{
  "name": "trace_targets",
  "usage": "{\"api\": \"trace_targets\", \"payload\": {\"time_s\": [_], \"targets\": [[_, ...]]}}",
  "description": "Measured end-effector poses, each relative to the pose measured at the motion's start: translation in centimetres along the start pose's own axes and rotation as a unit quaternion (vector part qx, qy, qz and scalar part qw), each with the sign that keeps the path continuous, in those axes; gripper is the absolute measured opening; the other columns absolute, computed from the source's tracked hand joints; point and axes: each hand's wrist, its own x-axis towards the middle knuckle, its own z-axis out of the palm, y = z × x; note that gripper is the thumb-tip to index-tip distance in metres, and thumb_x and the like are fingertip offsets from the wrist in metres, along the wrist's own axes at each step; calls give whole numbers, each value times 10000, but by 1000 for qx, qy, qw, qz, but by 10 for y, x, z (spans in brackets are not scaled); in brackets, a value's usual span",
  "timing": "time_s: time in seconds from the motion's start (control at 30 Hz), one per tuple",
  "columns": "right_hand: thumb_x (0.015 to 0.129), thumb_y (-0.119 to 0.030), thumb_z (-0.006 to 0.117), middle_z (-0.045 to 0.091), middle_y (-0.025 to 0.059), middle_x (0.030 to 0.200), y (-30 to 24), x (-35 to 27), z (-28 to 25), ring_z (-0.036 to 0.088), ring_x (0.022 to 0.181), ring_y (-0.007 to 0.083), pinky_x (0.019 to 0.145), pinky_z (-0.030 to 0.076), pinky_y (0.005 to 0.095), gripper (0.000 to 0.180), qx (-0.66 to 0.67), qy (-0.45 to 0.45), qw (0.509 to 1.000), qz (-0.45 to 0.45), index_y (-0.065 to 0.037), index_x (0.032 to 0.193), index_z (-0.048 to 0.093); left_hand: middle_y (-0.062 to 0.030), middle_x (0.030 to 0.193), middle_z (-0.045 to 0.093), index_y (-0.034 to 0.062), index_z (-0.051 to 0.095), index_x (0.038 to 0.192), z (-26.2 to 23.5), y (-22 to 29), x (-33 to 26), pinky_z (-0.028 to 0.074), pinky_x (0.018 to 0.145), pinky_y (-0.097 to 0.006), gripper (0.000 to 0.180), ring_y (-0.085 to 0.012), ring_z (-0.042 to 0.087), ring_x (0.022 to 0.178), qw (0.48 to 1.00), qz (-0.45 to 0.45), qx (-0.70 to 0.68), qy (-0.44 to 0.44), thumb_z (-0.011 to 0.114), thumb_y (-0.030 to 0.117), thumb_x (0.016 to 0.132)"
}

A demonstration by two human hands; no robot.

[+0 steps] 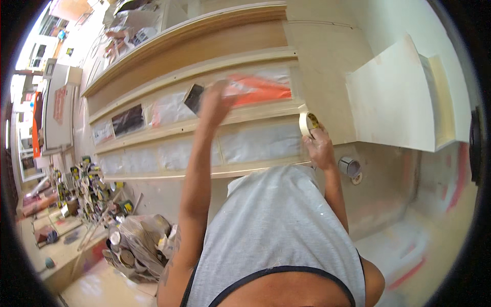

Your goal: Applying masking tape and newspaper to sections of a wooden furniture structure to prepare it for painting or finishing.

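My right hand (319, 147) grips a roll of masking tape (309, 123) at the right end of a long, pale wooden frame (245, 118). Blurred by motion, my left hand (217, 102) is over the frame's middle bay, so its fingers cannot be made out. Beside it lies a piece of orange-and-white sheeting (260, 90). A dark square patch (193, 99) shows just left of that hand. Greyish-white sheeting (261, 139) covers the nearest bay, with tape along its edges.
A white panelled box (391, 97) stands at the right. Near my right forearm is a grey cylinder (349, 167). Cans and bottles (92, 192) crowd the left, above a plastic bag of waste (146, 240). A white cabinet (59, 105) stands beyond.
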Motion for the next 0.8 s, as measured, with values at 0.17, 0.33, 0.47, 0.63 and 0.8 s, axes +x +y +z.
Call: {"api": "trace_targets", "payload": {"time_s": [0.17, 0.33, 0.47, 0.63, 0.8], "targets": [[944, -145, 679, 680, 174, 991, 3, 18, -18, 601, 1052, 345, 986, 461, 457, 159, -8, -43, 998, -55, -5, 1019, 670, -155, 1583, 363, 182, 530, 1435, 78, 49, 1, 136, 1245, -612, 786, -405, 231, 1513, 997, 33, 60, 29, 864, 368, 748], [931, -134, 688, 653, 159, 929, 13, 22, -23, 607, 942, 341, 895, 469, 450, 150, 34, -54, 998, -15, 5, 971, 649, -150, 1594, 337, 210, 535, 1425, 83, 48, -3, 90, 1242, -639, 828, -410, 184, 1532, 997, -4, 78, 16, 877, 421, 701], [912, -122, 702, 605, 166, 872, 25, 30, -24, 573, 849, 350, 822, 454, 456, 163, 101, -110, 988, 31, 16, 911, 615, -172, 1602, 337, 218, 546, 1416, 92, 54, -2, 82, 1240, -656, 796, -437, 175, 1544, 996, -3, 77, 37, 844, 434, 711], [920, -130, 701, 622, 155, 899, 7, 48, -25, 581, 911, 336, 855, 455, 458, 155, 94, -110, 989, -14, 7, 954, 639, -157, 1637, 313, 228, 551, 1414, 97, 56, -9, 95, 1254, -630, 780, -388, 186, 1560, 996, -7, 71, 55, 831, 495, 736], [944, -134, 683, 672, 143, 997, -8, 56, -34, 611, 931, 299, 863, 486, 409, 154, 53, -71, 992, -88, -3, 1024, 680, -160, 1628, 333, 226, 561, 1412, 92, 40, -10, 105, 1254, -625, 798, -398, 201, 1554, 996, 6, 63, 62, 857, 485, 717]]}}
